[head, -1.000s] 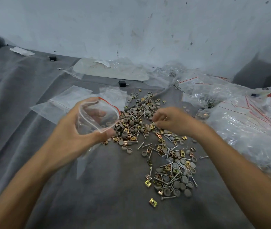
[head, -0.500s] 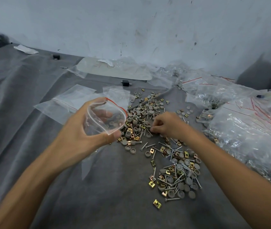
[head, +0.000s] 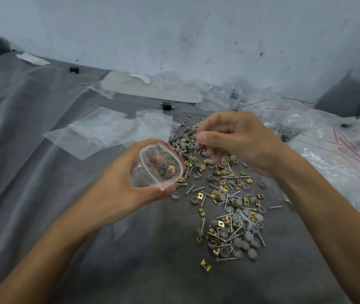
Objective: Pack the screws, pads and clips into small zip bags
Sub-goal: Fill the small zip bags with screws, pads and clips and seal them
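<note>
My left hand [head: 117,194] grips a small zip bag [head: 159,165] with its red-striped mouth held open, fingers wrapped behind it and my thumb clamped across the lower lip; brass and grey pieces already lie inside. My right hand [head: 238,141] hangs just to the right of that mouth, apart from it, thumb pressed to forefinger in a pinch and the other fingers curled under; whatever sits in the pinch is too small for me to make out. Under both hands, at the middle of the grey-clothed bench [head: 43,194], loose screws [head: 275,207], round grey pads [head: 252,253] and brass clips [head: 205,265] lie mixed in a scatter running down toward the near edge. Flat empty bags [head: 100,130] lie left of the scatter, toward the far edge. A heap of filled bags [head: 328,150] lines the right edge, and a small black block [head: 166,105] sits near the wall [head: 174,29].
</note>
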{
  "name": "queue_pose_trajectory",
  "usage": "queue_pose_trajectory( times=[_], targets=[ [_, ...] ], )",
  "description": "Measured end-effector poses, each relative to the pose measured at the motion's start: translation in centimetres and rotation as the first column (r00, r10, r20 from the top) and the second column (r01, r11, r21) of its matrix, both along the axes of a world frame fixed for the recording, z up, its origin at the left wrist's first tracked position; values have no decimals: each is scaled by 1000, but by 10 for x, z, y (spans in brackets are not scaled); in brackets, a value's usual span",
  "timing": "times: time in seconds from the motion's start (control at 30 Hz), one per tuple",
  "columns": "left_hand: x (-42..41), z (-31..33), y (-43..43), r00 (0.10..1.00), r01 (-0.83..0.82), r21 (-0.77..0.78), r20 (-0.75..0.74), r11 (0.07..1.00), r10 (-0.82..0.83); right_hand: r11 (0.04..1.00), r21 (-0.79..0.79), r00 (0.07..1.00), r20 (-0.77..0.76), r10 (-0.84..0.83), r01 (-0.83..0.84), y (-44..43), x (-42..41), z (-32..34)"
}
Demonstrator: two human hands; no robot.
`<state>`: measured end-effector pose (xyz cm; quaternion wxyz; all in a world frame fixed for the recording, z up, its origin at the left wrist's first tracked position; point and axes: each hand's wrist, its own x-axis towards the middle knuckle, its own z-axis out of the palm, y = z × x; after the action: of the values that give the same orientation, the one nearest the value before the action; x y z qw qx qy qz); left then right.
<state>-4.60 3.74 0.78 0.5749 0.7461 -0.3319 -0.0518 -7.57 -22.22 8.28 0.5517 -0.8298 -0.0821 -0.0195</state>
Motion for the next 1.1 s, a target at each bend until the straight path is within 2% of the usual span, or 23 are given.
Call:
queue_pose_trajectory(
  times=[0.07, 0.13, 0.17, 0.2, 0.27, 0.3, 0.33, 0.43, 0.6, 0.73, 0.8, 0.87, 0.97, 1.1],
  targets=[
    [0, -2, -2, 1000, 7, 6, 15, 1000, -7, 996, 29, 996, 15, 83, -83, 12, 2, 4],
    [-1, -2, -1, 1000, 15, 10, 19, 1000, -15, 999, 40, 1000, -5, 8, -8, 8, 9, 2],
    [-1, -2, -1, 1000, 16, 8, 16, 1000, -16, 998, -33, 998, -11, -63, 62, 2, 15, -3],
    [-1, -1, 0, 1000, 14, 6, 16, 1000, -14, 971, -203, 992, -2, -128, 125, -5, 21, -11],
    [-1, -1, 0, 1000, 5, 16, 23, 1000, -6, 774, -619, 985, -1, -172, 134, -17, 33, -34],
    [-1, 0, 0, 1000, 6, 21, 22, 1000, -6, 664, -742, 983, -35, -179, 94, -21, 37, -47],
    [-1, 0, 0, 1000, 10, 24, 18, 1000, -11, 601, -798, 978, -75, -193, 57, -24, 40, -59],
    [0, 0, 0, 1000, 9, 17, 9, 1000, -9, 530, -848, 967, -126, -223, 12, -27, 45, -79],
    [-1, 1, 1, 1000, 13, 6, 24, 1000, -13, 537, -843, 968, -100, -231, 42, -28, 50, -85],
    [0, 0, 2, 999, 22, -6, 25, 1000, -22, 606, -795, 962, -142, -235, 31, -30, 46, -87],
    [0, 0, 2, 999, 26, 0, 28, 1000, -26, 647, -759, 965, -114, -236, 68, -32, 40, -80],
    [0, -1, 2, 999, 27, -3, 29, 1000, -27, 726, -674, 966, -74, -248, 135, -32, 33, -64],
    [2, -3, 2, 999, 29, -2, 30, 1000, -29, 899, -408, 975, -82, -208, 158, -22, 19, -30],
    [3, -5, 1, 999, 15, 19, 44, 1000, -16, 985, -172, 999, -37, 10, -16, 8, -3, 10]
  ],
)
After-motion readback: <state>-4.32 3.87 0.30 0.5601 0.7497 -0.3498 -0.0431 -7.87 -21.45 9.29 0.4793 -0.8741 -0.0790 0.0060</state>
